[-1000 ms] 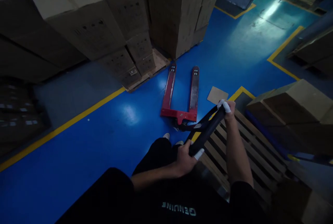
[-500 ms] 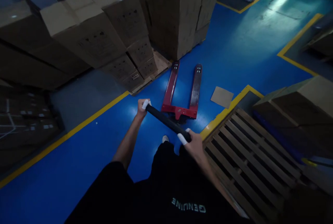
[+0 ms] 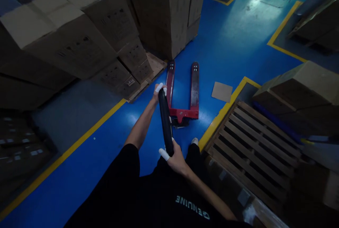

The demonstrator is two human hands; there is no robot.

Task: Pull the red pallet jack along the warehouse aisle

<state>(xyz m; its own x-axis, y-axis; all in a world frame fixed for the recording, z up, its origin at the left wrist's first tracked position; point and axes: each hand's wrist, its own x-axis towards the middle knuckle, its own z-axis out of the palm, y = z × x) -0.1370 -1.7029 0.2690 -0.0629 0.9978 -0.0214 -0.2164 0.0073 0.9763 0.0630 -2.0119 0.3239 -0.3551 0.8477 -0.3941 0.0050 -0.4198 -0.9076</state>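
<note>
Both my hands grip the black handle (image 3: pixel 165 122) of a red pallet jack (image 3: pixel 195 90). My left hand (image 3: pixel 159 90) is wrapped round its far end, and my right hand (image 3: pixel 175 157) closes on the near end, the thumb lying along it. White coverings show on some fingertips of both hands. The handle points steeply away from me, turned across the jack's line. Beyond it the two forks lie low over the blue floor, bare of any load, their tips by a wooden pallet of cartons. The handle hides part of the jack's base.
Stacked cartons (image 3: pixel 71 41) stand at the left on a pallet (image 3: pixel 152 69), with a taller carton stack (image 3: pixel 180 16) beyond. An unloaded wooden pallet (image 3: pixel 254 150) lies at the right beside more cartons (image 3: pixel 304 87). A flat cardboard piece (image 3: pixel 221 91) and yellow lines (image 3: pixel 87 134) are on the floor.
The handle has swung clockwise, its left-hand end moving away from me and its right-hand end nearer. One foot now shows farther right. The surroundings have shifted slightly left in view.
</note>
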